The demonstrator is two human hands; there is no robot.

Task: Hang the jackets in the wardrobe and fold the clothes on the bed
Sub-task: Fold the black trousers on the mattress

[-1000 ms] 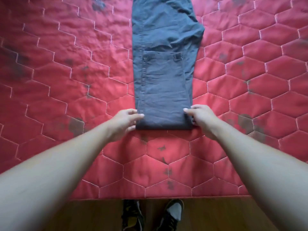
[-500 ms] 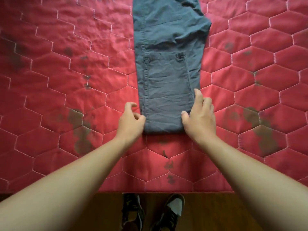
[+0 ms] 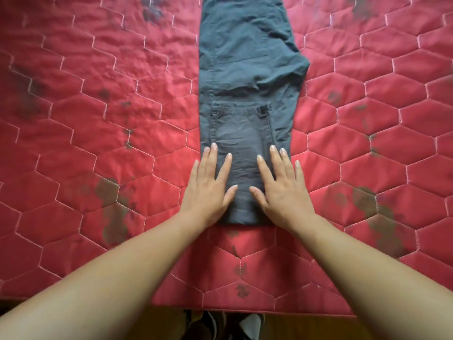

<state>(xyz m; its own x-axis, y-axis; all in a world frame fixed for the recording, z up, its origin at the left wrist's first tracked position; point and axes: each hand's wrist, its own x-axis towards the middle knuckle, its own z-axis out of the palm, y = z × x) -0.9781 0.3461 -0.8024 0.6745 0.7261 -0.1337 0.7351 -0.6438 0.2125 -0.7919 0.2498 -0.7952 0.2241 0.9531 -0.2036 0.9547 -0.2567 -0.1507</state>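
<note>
A pair of dark grey trousers lies lengthwise down the middle of the bed, folded in half along its length, with its near end doubled back over itself. My left hand lies flat on the left side of that folded near end, fingers straight and spread. My right hand lies flat on the right side in the same way. Both palms press the fold down, a strip of grey cloth showing between them.
The bed is covered by a red quilt stitched in hexagons, with dark stains. Its near edge runs across the bottom, with wooden floor and my shoes below it.
Both hands moved from the side edges of the folded end onto its top and flattened out. The camera came closer to the bed.
</note>
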